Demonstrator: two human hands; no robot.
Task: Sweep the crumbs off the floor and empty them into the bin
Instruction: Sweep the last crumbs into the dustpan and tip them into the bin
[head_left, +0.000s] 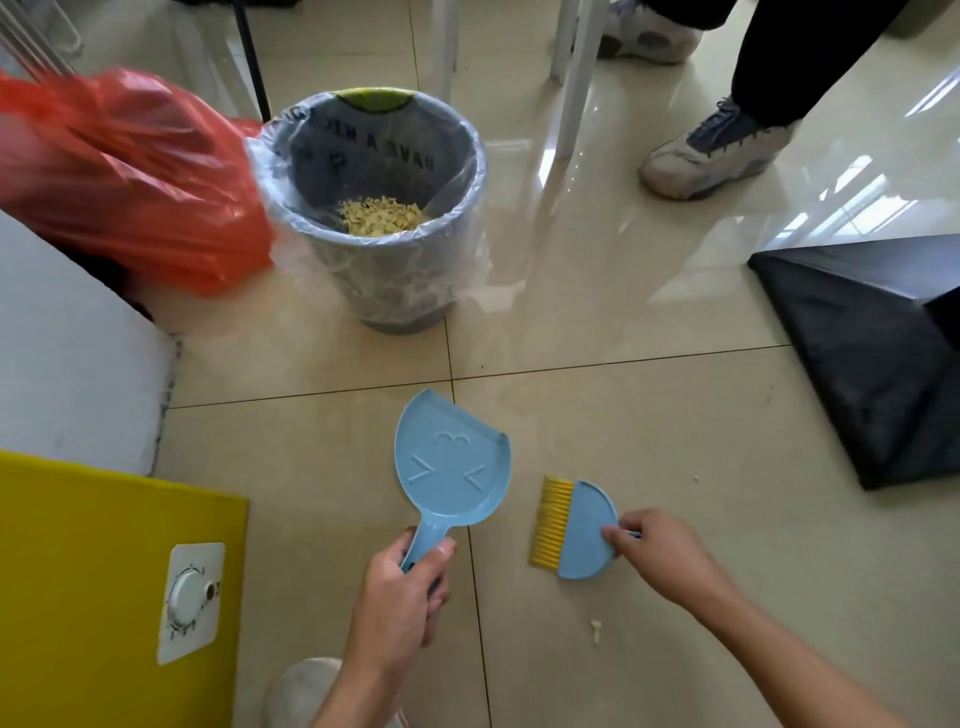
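Tiled floor (623, 415), bin (395, 291) lettering unreadable

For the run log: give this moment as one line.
left hand: holds dustpan, empty | right hand: holds brush | bin: crumbs inside | floor: stray crumb left

Bright, even daylight. Strong window glare on glossy floor tiles (857, 197) at far right. Shadows soft. Red bag (130, 176) motion-blurred; centre sharp. Wide-angle bending at frame edges.
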